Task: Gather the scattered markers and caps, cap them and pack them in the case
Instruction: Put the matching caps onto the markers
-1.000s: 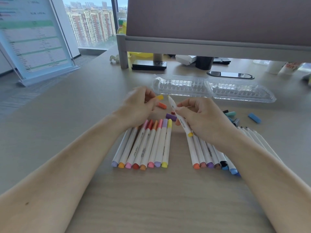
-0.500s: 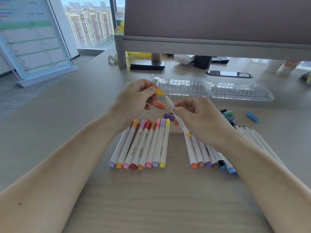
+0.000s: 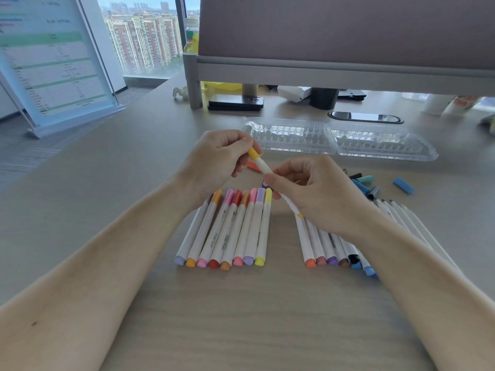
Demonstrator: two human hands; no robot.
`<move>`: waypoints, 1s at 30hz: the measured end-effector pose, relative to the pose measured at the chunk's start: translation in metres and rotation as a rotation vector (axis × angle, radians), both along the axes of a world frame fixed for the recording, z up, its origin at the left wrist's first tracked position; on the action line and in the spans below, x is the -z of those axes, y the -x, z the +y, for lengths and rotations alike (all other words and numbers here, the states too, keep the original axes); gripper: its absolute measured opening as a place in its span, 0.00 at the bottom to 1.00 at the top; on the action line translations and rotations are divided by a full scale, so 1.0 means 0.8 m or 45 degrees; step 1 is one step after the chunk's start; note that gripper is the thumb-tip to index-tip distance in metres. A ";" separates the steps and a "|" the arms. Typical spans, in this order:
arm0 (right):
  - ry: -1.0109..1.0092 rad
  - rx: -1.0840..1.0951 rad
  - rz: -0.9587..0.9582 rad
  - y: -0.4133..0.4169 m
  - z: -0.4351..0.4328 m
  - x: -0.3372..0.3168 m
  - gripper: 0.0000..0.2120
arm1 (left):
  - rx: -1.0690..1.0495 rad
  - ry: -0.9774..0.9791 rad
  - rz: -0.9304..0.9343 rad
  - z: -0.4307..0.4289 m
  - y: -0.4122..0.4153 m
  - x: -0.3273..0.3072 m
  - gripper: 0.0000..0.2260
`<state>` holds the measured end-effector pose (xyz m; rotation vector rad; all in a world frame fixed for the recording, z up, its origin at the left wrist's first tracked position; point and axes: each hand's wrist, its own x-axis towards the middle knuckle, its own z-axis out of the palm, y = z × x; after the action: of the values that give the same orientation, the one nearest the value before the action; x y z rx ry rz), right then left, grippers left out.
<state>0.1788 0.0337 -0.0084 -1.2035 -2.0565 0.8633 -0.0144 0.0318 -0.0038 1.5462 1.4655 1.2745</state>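
My right hand [image 3: 318,194] grips a white marker [image 3: 263,167] by its barrel, held slanted above the desk. My left hand [image 3: 217,162] pinches a yellow cap [image 3: 253,152] that sits on the marker's upper end. Below the hands lies a row of capped markers [image 3: 230,231] side by side. A second row of uncapped markers [image 3: 329,247] lies under my right wrist, partly hidden. Loose caps, an orange cap [image 3: 253,166], a teal cap [image 3: 365,180] and a blue cap [image 3: 403,185], lie on the desk. The clear plastic case [image 3: 340,140] lies open behind the hands.
A grey desk partition [image 3: 345,73] crosses the back, with a black phone [image 3: 235,102], a black cup [image 3: 324,98] and a dark cable grommet [image 3: 365,117] beneath it. A standing sign board [image 3: 51,62] is at the far left, beside the desk edge.
My left hand brought the yellow cap up to the marker's tip and seated it on the end. My right hand tilted the marker upward toward the left hand.
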 end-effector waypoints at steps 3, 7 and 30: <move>-0.019 0.011 -0.007 0.000 0.002 0.001 0.10 | 0.037 -0.026 -0.011 -0.002 -0.002 -0.001 0.15; -0.049 0.008 -0.005 0.001 0.002 0.003 0.11 | 0.047 -0.062 -0.014 -0.003 -0.003 0.000 0.15; -0.267 0.113 -0.033 0.009 -0.004 0.001 0.12 | -0.106 -0.253 -0.197 -0.019 -0.028 -0.004 0.06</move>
<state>0.1713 0.0304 -0.0092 -1.1855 -2.0397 0.5778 0.0082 0.0167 -0.0003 1.4860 1.3503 1.5932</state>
